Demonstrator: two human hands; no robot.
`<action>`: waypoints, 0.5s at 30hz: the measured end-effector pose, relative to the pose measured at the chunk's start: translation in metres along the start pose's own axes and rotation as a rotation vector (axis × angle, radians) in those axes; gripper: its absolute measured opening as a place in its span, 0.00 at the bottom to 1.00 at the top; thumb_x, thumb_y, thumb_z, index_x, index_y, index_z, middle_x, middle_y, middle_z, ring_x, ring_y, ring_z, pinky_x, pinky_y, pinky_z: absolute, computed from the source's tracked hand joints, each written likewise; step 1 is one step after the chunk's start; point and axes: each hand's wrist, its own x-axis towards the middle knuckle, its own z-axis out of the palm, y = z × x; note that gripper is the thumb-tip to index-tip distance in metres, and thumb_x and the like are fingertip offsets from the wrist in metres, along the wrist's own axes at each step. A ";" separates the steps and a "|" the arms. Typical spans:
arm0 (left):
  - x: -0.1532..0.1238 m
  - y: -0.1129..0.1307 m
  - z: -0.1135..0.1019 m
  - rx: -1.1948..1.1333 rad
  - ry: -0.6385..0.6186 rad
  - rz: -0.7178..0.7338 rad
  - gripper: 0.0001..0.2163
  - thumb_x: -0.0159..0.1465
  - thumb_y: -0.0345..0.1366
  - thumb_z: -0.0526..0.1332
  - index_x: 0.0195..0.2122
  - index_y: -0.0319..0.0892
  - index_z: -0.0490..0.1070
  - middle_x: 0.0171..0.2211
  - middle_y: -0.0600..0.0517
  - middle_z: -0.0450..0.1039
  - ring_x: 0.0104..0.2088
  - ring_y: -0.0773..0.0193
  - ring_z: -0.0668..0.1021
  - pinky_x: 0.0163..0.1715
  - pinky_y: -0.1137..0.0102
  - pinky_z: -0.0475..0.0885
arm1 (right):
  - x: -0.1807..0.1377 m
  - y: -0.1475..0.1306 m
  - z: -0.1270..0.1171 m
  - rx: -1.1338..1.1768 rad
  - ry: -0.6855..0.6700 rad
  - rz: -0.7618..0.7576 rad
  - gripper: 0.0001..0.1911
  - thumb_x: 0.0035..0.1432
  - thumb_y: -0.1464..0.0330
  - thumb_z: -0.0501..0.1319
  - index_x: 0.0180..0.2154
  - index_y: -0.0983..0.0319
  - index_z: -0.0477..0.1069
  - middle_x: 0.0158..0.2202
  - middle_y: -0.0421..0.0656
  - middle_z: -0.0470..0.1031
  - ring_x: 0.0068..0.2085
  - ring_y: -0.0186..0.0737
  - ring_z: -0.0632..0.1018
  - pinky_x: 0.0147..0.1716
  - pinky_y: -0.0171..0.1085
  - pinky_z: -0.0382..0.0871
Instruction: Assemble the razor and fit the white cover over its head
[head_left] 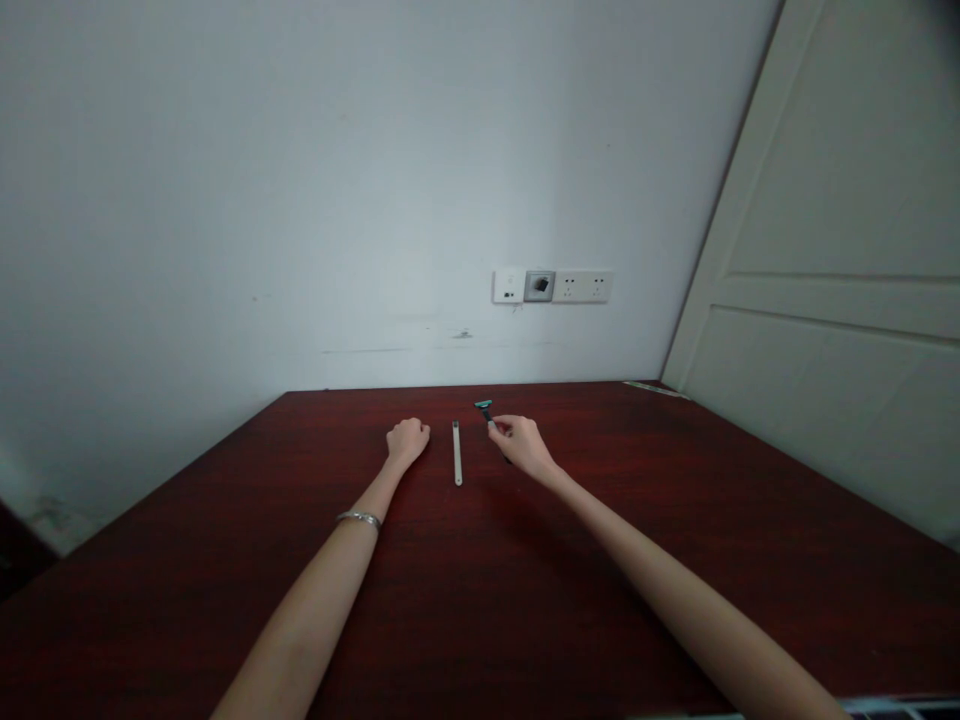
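Pinching one razor [484, 406] in the right hand [523, 446], with the fingers closing together on its dark handle, toward the far middle of the dark red bench [675, 560]. Pointing the razor's teal head away, toward the wall and a little to the left. Running its long axis from the fingertips out to that head, roughly near to far with a slight leftward lean. Not showing clearly whether the head is touching the wood or hanging just over it.

Resting the left hand [407, 441] on the bench, curling it shut into a loose fist, knuckles facing the wall. Wearing one silver bracelet [359, 517] on that wrist.

Lying between the two hands, apart from both: one thin pale strip [457, 453], flat on the wood, with its long axis running straight away toward the wall and its far end coming near the razor.

Sitting on the wall [225, 200] behind: one row of sockets [553, 286]. Standing at the right: one pale door [840, 330].
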 end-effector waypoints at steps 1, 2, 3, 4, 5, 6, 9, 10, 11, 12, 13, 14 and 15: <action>0.000 0.000 0.000 0.000 -0.002 -0.002 0.16 0.61 0.40 0.48 0.37 0.40 0.74 0.39 0.41 0.75 0.42 0.52 0.76 0.40 0.62 0.69 | -0.004 0.001 0.001 0.023 0.005 0.010 0.15 0.53 0.64 0.52 0.28 0.64 0.75 0.23 0.41 0.73 0.25 0.34 0.71 0.26 0.30 0.60; 0.000 0.000 0.000 0.000 -0.006 -0.001 0.16 0.61 0.40 0.48 0.37 0.40 0.74 0.39 0.41 0.75 0.42 0.53 0.76 0.40 0.62 0.69 | -0.008 0.001 0.002 0.045 0.006 0.021 0.15 0.53 0.63 0.52 0.28 0.64 0.75 0.23 0.41 0.72 0.24 0.33 0.71 0.26 0.30 0.61; 0.001 0.000 0.000 -0.001 -0.008 -0.001 0.16 0.61 0.40 0.48 0.37 0.40 0.74 0.39 0.41 0.75 0.42 0.53 0.76 0.40 0.62 0.69 | -0.011 0.002 0.003 0.070 0.001 0.033 0.15 0.53 0.63 0.52 0.29 0.64 0.75 0.22 0.40 0.72 0.24 0.33 0.71 0.25 0.29 0.61; 0.001 0.000 0.001 -0.001 -0.008 0.000 0.16 0.61 0.40 0.48 0.37 0.40 0.74 0.39 0.41 0.75 0.42 0.53 0.76 0.40 0.62 0.69 | -0.014 0.003 0.004 0.102 -0.011 0.046 0.15 0.53 0.63 0.52 0.30 0.64 0.75 0.22 0.40 0.71 0.22 0.33 0.71 0.23 0.29 0.62; 0.001 0.000 0.001 0.001 -0.007 0.000 0.16 0.61 0.40 0.48 0.37 0.40 0.74 0.39 0.41 0.75 0.42 0.53 0.76 0.40 0.62 0.69 | -0.017 0.003 0.006 0.141 -0.029 0.062 0.16 0.54 0.62 0.52 0.31 0.64 0.75 0.21 0.40 0.70 0.21 0.32 0.71 0.21 0.29 0.62; 0.001 0.000 0.001 0.002 -0.004 -0.001 0.16 0.61 0.40 0.48 0.37 0.40 0.74 0.39 0.41 0.75 0.42 0.53 0.76 0.40 0.62 0.69 | -0.019 0.004 0.007 0.187 -0.047 0.082 0.16 0.54 0.62 0.52 0.32 0.64 0.75 0.20 0.39 0.69 0.19 0.32 0.70 0.18 0.28 0.62; 0.001 0.001 0.001 0.012 -0.002 -0.008 0.16 0.61 0.40 0.48 0.37 0.40 0.74 0.39 0.41 0.75 0.42 0.52 0.76 0.39 0.63 0.70 | -0.021 0.005 0.012 0.328 -0.067 0.158 0.15 0.53 0.62 0.54 0.34 0.64 0.74 0.20 0.38 0.69 0.16 0.30 0.69 0.12 0.27 0.61; 0.001 0.001 0.001 0.015 -0.004 -0.011 0.16 0.61 0.40 0.48 0.37 0.40 0.74 0.39 0.42 0.75 0.42 0.52 0.76 0.39 0.63 0.70 | -0.021 0.006 0.013 0.368 -0.060 0.180 0.15 0.52 0.62 0.55 0.35 0.64 0.74 0.21 0.38 0.69 0.16 0.29 0.69 0.11 0.27 0.62; 0.000 0.001 0.001 0.019 -0.005 -0.014 0.16 0.61 0.40 0.48 0.37 0.39 0.74 0.39 0.42 0.75 0.42 0.52 0.76 0.39 0.63 0.70 | -0.021 0.008 0.014 0.405 -0.056 0.195 0.14 0.52 0.62 0.56 0.35 0.64 0.74 0.21 0.39 0.70 0.16 0.29 0.69 0.11 0.27 0.63; 0.000 0.002 0.000 0.022 -0.007 -0.016 0.16 0.61 0.40 0.48 0.37 0.39 0.74 0.39 0.42 0.75 0.42 0.52 0.76 0.40 0.64 0.70 | -0.020 0.009 0.016 0.444 -0.057 0.210 0.14 0.51 0.63 0.57 0.35 0.64 0.74 0.22 0.39 0.70 0.16 0.29 0.70 0.11 0.27 0.64; 0.000 0.002 0.000 0.024 -0.009 -0.017 0.16 0.61 0.40 0.48 0.38 0.39 0.74 0.39 0.42 0.75 0.42 0.52 0.76 0.40 0.64 0.69 | -0.018 0.010 0.017 0.489 -0.061 0.229 0.13 0.51 0.63 0.58 0.35 0.65 0.73 0.23 0.39 0.71 0.17 0.29 0.71 0.11 0.27 0.65; 0.000 0.002 0.000 0.025 -0.011 -0.018 0.16 0.61 0.40 0.48 0.38 0.39 0.74 0.39 0.42 0.75 0.42 0.52 0.76 0.40 0.64 0.69 | -0.017 0.012 0.019 0.542 -0.068 0.256 0.13 0.50 0.63 0.59 0.36 0.65 0.73 0.24 0.40 0.72 0.17 0.29 0.72 0.11 0.27 0.66; 0.000 0.002 0.000 0.025 -0.014 -0.019 0.16 0.61 0.40 0.49 0.38 0.39 0.74 0.39 0.42 0.75 0.42 0.52 0.76 0.40 0.64 0.69 | -0.016 0.013 0.020 0.605 -0.074 0.290 0.13 0.50 0.64 0.60 0.36 0.65 0.72 0.25 0.41 0.73 0.18 0.30 0.73 0.12 0.27 0.67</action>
